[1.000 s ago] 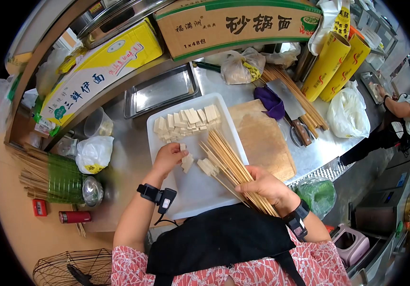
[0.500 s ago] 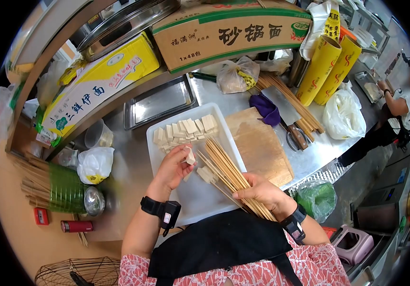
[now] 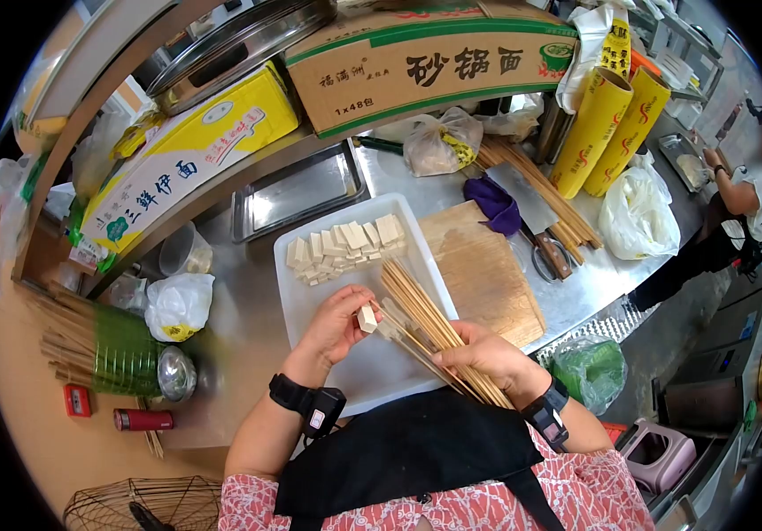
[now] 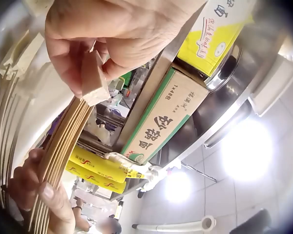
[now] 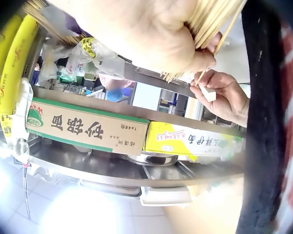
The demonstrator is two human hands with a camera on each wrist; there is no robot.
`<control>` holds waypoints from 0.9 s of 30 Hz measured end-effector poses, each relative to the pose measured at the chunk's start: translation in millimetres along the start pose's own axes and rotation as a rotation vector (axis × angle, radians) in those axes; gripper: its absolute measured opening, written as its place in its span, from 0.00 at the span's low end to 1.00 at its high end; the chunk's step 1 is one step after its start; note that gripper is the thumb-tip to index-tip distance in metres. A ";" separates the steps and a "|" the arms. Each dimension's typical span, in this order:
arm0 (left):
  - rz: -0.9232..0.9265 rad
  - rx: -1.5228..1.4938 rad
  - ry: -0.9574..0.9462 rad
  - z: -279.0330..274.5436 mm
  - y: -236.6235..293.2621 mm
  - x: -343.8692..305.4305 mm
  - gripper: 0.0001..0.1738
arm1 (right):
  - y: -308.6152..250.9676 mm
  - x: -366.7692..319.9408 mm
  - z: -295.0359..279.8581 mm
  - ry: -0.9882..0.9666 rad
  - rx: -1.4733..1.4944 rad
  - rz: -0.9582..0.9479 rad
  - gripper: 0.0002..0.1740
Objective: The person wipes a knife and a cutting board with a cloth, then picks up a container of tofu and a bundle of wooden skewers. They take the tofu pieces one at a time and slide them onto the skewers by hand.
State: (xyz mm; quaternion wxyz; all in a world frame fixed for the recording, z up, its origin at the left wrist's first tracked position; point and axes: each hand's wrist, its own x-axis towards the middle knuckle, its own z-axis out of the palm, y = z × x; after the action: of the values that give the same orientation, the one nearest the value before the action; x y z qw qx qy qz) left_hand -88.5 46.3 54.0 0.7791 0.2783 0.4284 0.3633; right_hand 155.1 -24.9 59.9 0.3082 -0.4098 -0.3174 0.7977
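Observation:
My left hand (image 3: 336, 327) pinches a pale tofu piece (image 4: 94, 80) between thumb and fingers, above the white tray (image 3: 359, 376). My right hand (image 3: 485, 356) grips a thick bundle of bamboo skewers (image 3: 421, 305) that slants over the tray's right side. One skewer (image 5: 219, 46) stands apart from the bundle, its tip right at the tofu piece in the right wrist view. A few tofu pieces on skewers (image 4: 20, 56) lie in the tray, partly behind the left hand in the head view. Rows of loose tofu pieces (image 3: 341, 243) fill the tray's far end.
Right of the tray lies a wooden board (image 3: 478, 265), with a cleaver (image 3: 531, 208) and a purple cloth (image 3: 492, 203) by it. A metal tray (image 3: 297, 190) sits behind. Cardboard boxes (image 3: 434, 75) line the shelf above. Another person (image 3: 757, 186) stands at far right.
My left hand has picked a tofu piece from the tray and brought it right, to the skewer tips. The right hand keeps its grip on the bundle.

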 end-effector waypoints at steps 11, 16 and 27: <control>-0.059 -0.321 0.190 -28.7 6.2 2.0 0.08 | -2.6 -0.3 3.1 -0.066 0.009 -0.032 0.14; 0.050 -0.270 0.212 -34.9 1.4 7.1 0.10 | -1.2 0.4 3.1 -0.067 -0.020 -0.024 0.14; -0.121 -0.526 0.136 -37.9 -4.7 1.2 0.13 | -4.0 -2.6 7.2 -0.028 -0.005 -0.026 0.12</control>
State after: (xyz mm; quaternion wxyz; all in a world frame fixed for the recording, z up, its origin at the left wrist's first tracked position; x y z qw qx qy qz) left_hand -119.5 49.1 31.8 0.8143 0.0155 0.3864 0.4329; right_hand 151.2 -26.2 67.4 0.3129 -0.3953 -0.3289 0.7986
